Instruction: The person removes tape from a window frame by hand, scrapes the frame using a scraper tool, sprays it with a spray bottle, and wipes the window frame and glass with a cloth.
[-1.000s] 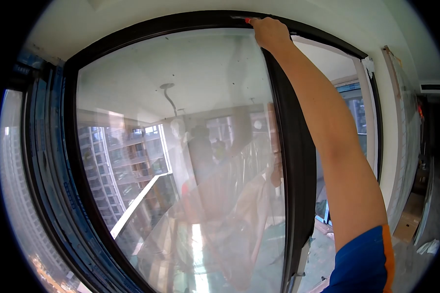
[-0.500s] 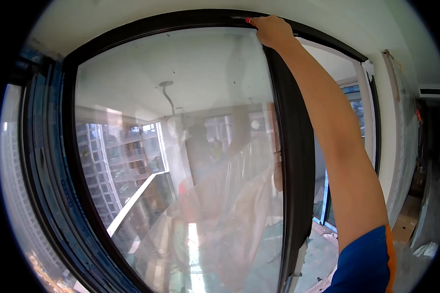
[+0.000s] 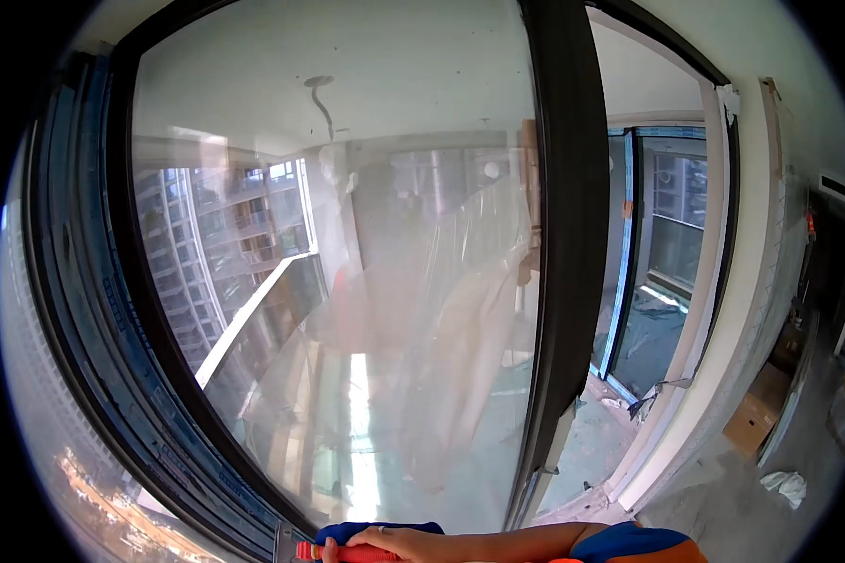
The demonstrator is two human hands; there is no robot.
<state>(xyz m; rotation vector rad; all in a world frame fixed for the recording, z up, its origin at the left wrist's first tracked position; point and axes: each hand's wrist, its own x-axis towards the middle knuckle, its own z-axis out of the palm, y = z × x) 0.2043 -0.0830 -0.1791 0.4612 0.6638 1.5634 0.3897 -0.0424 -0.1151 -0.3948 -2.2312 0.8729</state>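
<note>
My right hand [image 3: 385,539] is low at the bottom edge of the view, its arm reaching in from the right in a blue and orange sleeve. Its fingers are closed around a red-handled tool [image 3: 361,554], whose exact kind I cannot make out. Just behind the hand is a dark blue thing [image 3: 385,527], cut off and unclear. A small metal piece [image 3: 285,540] shows left of the tool. In front stands a large glass panel [image 3: 394,281] in a dark frame [image 3: 573,235]. I cannot see my left hand.
Blue-taped frame profiles [image 3: 113,310] run down the left side. To the right is an opening with another blue-taped door frame [image 3: 626,235] beyond. A cardboard box [image 3: 756,413] and a white crumpled bag [image 3: 785,488] lie on the floor at right.
My right hand has come down from the top frame bar to the bottom of the view, with the red tool still in it. The view has tilted lower.
</note>
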